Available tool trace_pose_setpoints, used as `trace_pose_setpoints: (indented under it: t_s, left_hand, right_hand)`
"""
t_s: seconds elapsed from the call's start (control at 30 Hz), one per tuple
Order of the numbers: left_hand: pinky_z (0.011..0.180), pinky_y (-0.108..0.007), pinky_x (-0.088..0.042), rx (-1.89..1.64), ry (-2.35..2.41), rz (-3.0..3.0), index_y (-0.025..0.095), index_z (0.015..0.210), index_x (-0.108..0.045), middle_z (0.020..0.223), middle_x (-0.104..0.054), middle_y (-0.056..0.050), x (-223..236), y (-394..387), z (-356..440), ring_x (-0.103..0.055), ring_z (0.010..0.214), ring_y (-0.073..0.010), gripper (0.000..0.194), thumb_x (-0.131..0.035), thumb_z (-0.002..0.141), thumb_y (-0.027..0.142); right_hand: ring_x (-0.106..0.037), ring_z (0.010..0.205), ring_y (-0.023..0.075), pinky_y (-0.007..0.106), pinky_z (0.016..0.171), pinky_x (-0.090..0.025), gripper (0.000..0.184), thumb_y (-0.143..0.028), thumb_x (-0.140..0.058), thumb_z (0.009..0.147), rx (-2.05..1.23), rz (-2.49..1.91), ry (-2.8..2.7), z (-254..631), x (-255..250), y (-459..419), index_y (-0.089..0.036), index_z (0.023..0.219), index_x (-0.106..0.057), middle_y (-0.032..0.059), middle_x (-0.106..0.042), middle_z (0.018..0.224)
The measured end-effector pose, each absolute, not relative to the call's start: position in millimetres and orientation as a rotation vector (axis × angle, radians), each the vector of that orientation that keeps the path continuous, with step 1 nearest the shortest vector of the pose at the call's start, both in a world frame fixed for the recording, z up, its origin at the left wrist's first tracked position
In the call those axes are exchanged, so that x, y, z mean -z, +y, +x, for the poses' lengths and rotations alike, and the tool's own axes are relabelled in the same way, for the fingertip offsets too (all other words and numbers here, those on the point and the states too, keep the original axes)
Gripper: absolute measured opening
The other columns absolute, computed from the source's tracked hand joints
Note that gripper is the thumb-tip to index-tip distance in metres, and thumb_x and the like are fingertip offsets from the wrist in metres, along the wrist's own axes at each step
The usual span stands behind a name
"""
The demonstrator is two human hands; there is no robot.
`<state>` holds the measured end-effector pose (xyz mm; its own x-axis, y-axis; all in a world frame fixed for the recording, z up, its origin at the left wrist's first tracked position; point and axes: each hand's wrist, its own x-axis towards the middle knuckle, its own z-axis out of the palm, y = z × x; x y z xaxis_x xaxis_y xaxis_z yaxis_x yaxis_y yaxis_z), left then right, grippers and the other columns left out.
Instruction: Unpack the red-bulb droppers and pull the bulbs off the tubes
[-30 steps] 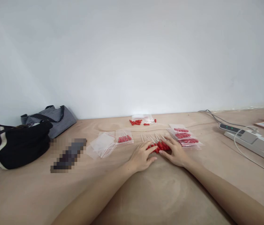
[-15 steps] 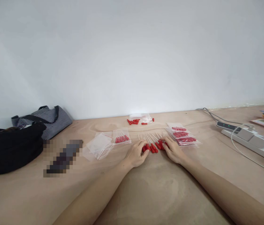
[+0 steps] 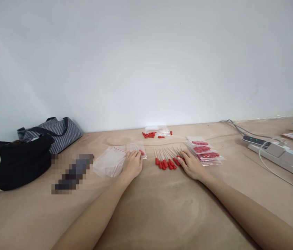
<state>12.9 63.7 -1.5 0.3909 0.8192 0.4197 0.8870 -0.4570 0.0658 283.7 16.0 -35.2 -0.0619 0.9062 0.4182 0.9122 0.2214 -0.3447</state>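
A fan of droppers (image 3: 165,164) with red bulbs and thin pale tubes lies on the table, bulbs toward me. My right hand (image 3: 191,166) rests at the right end of this fan, fingers stretched out over the last bulbs. To the left, my left hand (image 3: 132,166) lies with fingers extended on a zip bag of droppers (image 3: 136,146), hiding most of it. Beside that hand are flat clear zip bags (image 3: 107,162). Several filled bags of droppers (image 3: 201,149) are stacked just beyond my right hand.
Loose red bulbs (image 3: 149,135) and a clear bag (image 3: 156,129) lie near the wall. A power strip (image 3: 278,159) with cables stands at right. On the left are a black bag (image 3: 26,165), a striped bag (image 3: 64,133) and a blurred dark object (image 3: 74,173).
My left hand has let go of the left side of the droppers and moved left onto the filled zip bag. My right hand stays by the droppers.
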Motion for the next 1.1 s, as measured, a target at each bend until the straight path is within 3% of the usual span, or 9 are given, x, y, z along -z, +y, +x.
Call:
trace_pose_setpoints:
  t_s: [0.2,0.33,0.53,0.83,0.97,1.1]
  left_hand:
    - [0.086,-0.032,-0.042,0.618,-1.368,-2.666,0.017,0.103,-0.055,0.104,-0.061,-0.007,-1,51,24,-0.055,0.096,-0.0183,0.025,-0.042,0.082,0.022]
    - [0.088,-0.036,-0.042,0.759,-1.234,-2.768,0.018,0.104,-0.053,0.106,-0.059,-0.007,0,33,23,-0.054,0.099,-0.0194,0.026,-0.042,0.081,0.022]
    - [0.085,-0.036,-0.044,0.815,-1.172,-2.814,0.018,0.103,-0.052,0.103,-0.06,-0.008,-4,0,9,-0.053,0.098,-0.0203,0.023,-0.043,0.081,0.022]
    - [0.069,-0.033,-0.045,0.61,-1.14,-2.74,0.017,0.079,-0.052,0.081,-0.06,-0.006,-2,1,3,-0.056,0.078,-0.0201,0.015,-0.037,0.082,0.015]
    - [0.069,-0.031,-0.044,0.799,-1.27,-2.811,0.018,0.074,-0.049,0.078,-0.059,-0.004,-3,2,2,-0.055,0.076,-0.0175,0.015,-0.038,0.083,0.016]
    - [0.072,-0.029,-0.043,0.984,-1.353,-2.87,0.018,0.071,-0.049,0.078,-0.058,-0.002,-4,0,2,-0.054,0.078,-0.0156,0.013,-0.041,0.081,0.016]
  right_hand:
    - [-0.048,0.106,0.0221,0.036,0.089,-0.038,0.044,-0.042,-0.03,0.086,-0.048,-1.524,-1.955,282,29,13,-0.016,0.116,-0.049,0.011,-0.056,0.112]
    - [-0.046,0.108,0.0242,0.041,0.091,-0.035,0.041,-0.041,-0.034,0.085,0.073,-1.458,-1.915,277,24,5,-0.017,0.115,-0.049,0.0108,-0.055,0.112]
    - [-0.052,0.092,0.02,0.036,0.081,-0.036,0.025,-0.032,-0.04,0.085,0.154,-1.277,-1.972,266,11,-7,-0.021,0.098,-0.058,0.0072,-0.06,0.095]
    - [-0.047,0.079,0.0158,0.034,0.074,-0.028,0.016,-0.029,-0.053,0.078,0.164,-1.065,-2.195,218,10,-21,-0.025,0.09,-0.062,0.0023,-0.059,0.082]
    - [-0.046,0.08,0.0162,0.034,0.074,-0.025,0.019,-0.031,-0.056,0.076,0.212,-1.063,-2.179,204,10,-11,-0.026,0.093,-0.062,0.0026,-0.058,0.081]
    - [-0.046,0.08,0.0157,0.035,0.075,-0.022,0.018,-0.02,-0.051,0.078,0.342,-1.056,-2.193,193,10,-3,-0.026,0.092,-0.062,0.0021,-0.059,0.08]
